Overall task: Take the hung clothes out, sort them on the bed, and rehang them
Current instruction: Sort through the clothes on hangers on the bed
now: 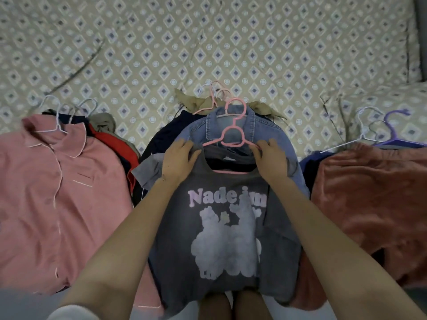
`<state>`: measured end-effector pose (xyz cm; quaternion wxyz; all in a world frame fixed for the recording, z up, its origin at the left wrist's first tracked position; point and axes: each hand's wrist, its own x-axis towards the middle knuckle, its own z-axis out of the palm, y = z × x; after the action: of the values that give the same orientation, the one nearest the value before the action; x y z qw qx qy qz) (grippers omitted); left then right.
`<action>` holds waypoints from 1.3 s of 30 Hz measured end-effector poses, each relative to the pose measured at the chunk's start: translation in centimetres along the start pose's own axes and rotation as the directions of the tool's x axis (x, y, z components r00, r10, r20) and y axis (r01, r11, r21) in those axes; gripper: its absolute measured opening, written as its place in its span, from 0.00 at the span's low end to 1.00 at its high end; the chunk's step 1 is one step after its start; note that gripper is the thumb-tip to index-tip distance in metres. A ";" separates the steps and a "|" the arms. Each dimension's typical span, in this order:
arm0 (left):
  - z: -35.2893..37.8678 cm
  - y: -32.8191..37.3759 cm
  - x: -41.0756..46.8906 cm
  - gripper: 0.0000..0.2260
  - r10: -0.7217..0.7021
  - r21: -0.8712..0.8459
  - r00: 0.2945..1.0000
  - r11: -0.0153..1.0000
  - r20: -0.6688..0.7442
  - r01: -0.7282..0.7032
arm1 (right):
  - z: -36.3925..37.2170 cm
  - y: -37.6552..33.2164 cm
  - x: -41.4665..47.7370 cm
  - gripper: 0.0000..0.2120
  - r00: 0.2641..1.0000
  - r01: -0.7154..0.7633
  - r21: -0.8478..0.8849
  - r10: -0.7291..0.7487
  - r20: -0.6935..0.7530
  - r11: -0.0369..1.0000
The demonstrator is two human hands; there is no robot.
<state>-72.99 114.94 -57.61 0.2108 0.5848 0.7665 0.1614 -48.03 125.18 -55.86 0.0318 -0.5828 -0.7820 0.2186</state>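
A grey printed T-shirt [221,229] on a pink hanger [232,137] lies on top of the middle pile on the bed. My left hand [179,161] grips its left shoulder. My right hand [271,159] pinches the right shoulder and the hanger's arm. Under the T-shirt is a denim jacket [261,128] on another pink hanger [233,107], with dark and khaki clothes beneath. The left pile is topped by a pink button shirt [57,192] on a white hanger [55,121]. The right pile is topped by a rust-red garment [374,197] with a purple hanger [397,132].
The patterned bedspread [208,42] stretches beyond the three piles. A red garment [115,144] and dark clothes poke out of the left pile. A white wire hanger [362,125] lies by the purple one. My knees show at the bottom edge.
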 end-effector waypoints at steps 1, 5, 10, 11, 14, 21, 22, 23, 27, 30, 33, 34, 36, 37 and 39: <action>-1.1 0.8 -0.8 0.12 0.030 -0.031 1.000 0.999 -0.001 -0.030 | -0.9 -0.3 -1.0 0.17 1.000 0.005 0.020 -0.005 -0.010 1.000; -5.7 4.1 -4.9 0.16 0.036 -0.104 0.999 0.994 -0.037 -0.039 | -5.1 -1.8 -5.6 0.17 0.999 0.027 0.088 -0.024 -0.044 0.996; -10.2 8.1 -13.1 0.17 -0.021 -0.056 0.994 0.998 -0.107 0.015 | -9.9 -3.6 -13.2 0.18 0.998 0.039 0.113 -0.033 -0.060 0.993; -10.9 8.9 -15.2 0.17 -0.029 -0.047 0.991 0.999 -0.128 0.023 | -10.7 -3.8 -15.0 0.18 0.997 0.049 0.093 -0.043 -0.065 0.994; -12.0 11.1 -21.8 0.17 -0.069 -0.027 0.982 0.998 -0.174 0.065 | -12.7 -4.3 -21.0 0.20 0.994 0.101 -0.017 -0.101 -0.052 0.995; -13.6 15.5 -35.6 0.17 -0.091 -0.110 0.957 0.992 -0.274 0.063 | -16.9 -4.5 -33.4 0.21 0.974 0.200 -0.175 -0.215 -0.071 0.964; -14.2 16.0 -36.9 0.17 -0.088 -0.122 0.955 0.991 -0.284 0.056 | -17.5 -4.7 -34.8 0.21 0.972 0.205 -0.176 -0.222 -0.081 0.963; -14.9 16.5 -38.1 0.17 -0.086 -0.131 0.951 0.990 -0.297 0.049 | -18.1 -5.1 -35.9 0.21 0.968 0.215 -0.172 -0.234 -0.094 0.961; -17.7 17.3 -42.2 0.16 -0.080 -0.168 0.934 0.986 -0.348 0.021 | -20.3 -7.1 -39.7 0.21 0.951 0.260 -0.141 -0.278 -0.135 0.955; -19.7 17.5 -44.8 0.16 -0.091 -0.128 0.909 0.991 -0.406 0.042 | -21.5 -9.0 -41.6 0.20 0.933 0.307 -0.118 -0.323 -0.158 0.944; -21.8 17.4 -46.9 0.16 -0.093 -0.075 0.873 0.995 -0.478 0.064 | -22.3 -11.3 -43.1 0.19 0.917 0.341 -0.130 -0.360 -0.172 0.931; -22.4 17.1 -47.5 0.16 -0.093 -0.062 0.863 0.995 -0.497 0.072 | -22.5 -12.1 -43.6 0.19 0.914 0.348 -0.132 -0.367 -0.174 0.928; -23.6 16.2 -48.7 0.16 -0.089 -0.054 0.851 0.996 -0.518 0.072 | -22.7 -13.8 -44.5 0.19 0.905 0.356 -0.143 -0.379 -0.192 0.923; -24.2 15.5 -49.3 0.16 -0.086 -0.059 0.849 0.996 -0.521 0.065 | -22.7 -14.9 -45.0 0.19 0.900 0.358 -0.154 -0.384 -0.205 0.921; -25.6 13.7 -50.6 0.16 -0.089 -0.075 0.847 0.996 -0.523 0.058 | -22.6 -17.1 -46.1 0.19 0.888 0.363 -0.175 -0.397 -0.231 0.915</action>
<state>-63.20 69.73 -22.07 0.0154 0.4825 0.8119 0.3284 -41.82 85.57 -19.56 0.1396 -0.4426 -0.8822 0.0792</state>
